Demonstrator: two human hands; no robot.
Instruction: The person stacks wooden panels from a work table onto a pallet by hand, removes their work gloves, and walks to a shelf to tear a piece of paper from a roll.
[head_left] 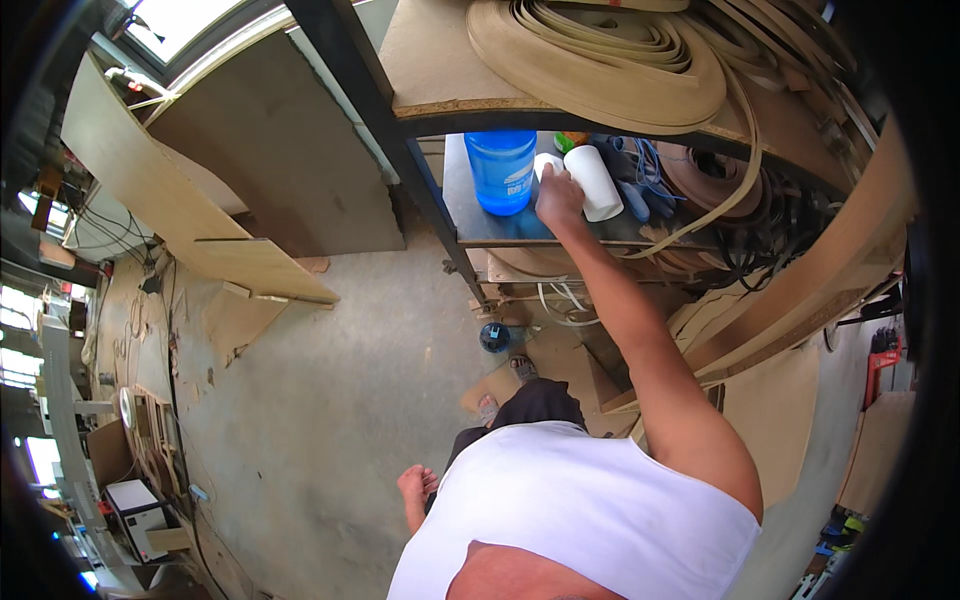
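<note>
My right hand (561, 197) reaches onto the middle shelf, its fingers closed at a small white object (545, 162) that they partly cover. Just right of the fingers, a white cylinder (594, 184), perhaps a roll or cup, leans at a tilt. A large blue translucent plastic jug (501, 172) stands upright left of that hand. Low at my left side hangs my left hand (415, 484), fingers curled in, with nothing seen in it.
Coiled edge-banding strips (600, 60) lie on the upper shelf board, and one loops down past the middle shelf (465, 215). Blue cords and darker coils sit farther right. A blue-ended bottle (494, 338) lies on the floor by my feet. Large panels (280, 150) lean at the left.
</note>
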